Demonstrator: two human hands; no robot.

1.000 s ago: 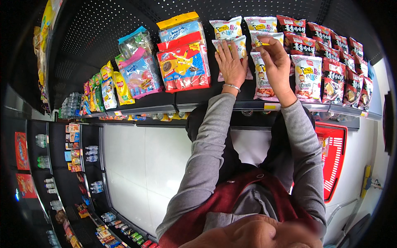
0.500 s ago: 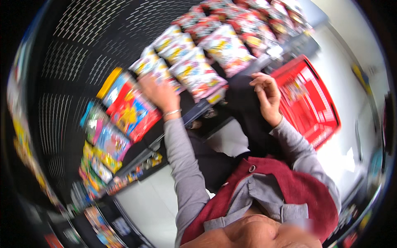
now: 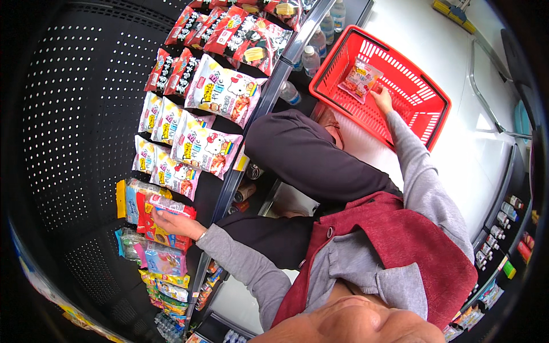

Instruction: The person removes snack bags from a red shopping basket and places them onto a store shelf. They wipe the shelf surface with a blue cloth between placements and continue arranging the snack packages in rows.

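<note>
In the head view, one red basket [image 3: 337,60] stands at 2 o'clock, with one pink-and-white snack bag [image 3: 359,79] visible inside it. Six similar white-and-pink bags [image 3: 206,144] show on the shelf at 10 o'clock; the red-and-black bags [image 3: 251,46] at 11 o'clock overlap and run out of frame, so their number cannot be told. At least five clear bottles [image 3: 310,61] show just beside the basket, toward 12 to 1 o'clock.

The right hand [image 3: 384,102] reaches into the basket, fingers slightly bent, tips at the snack bag's lower right edge; whether they pinch it cannot be told. At 8 o'clock the left hand [image 3: 178,224] lies over one red packet [image 3: 166,235], fingers loosely extended and close together; any grip is unclear.
</note>
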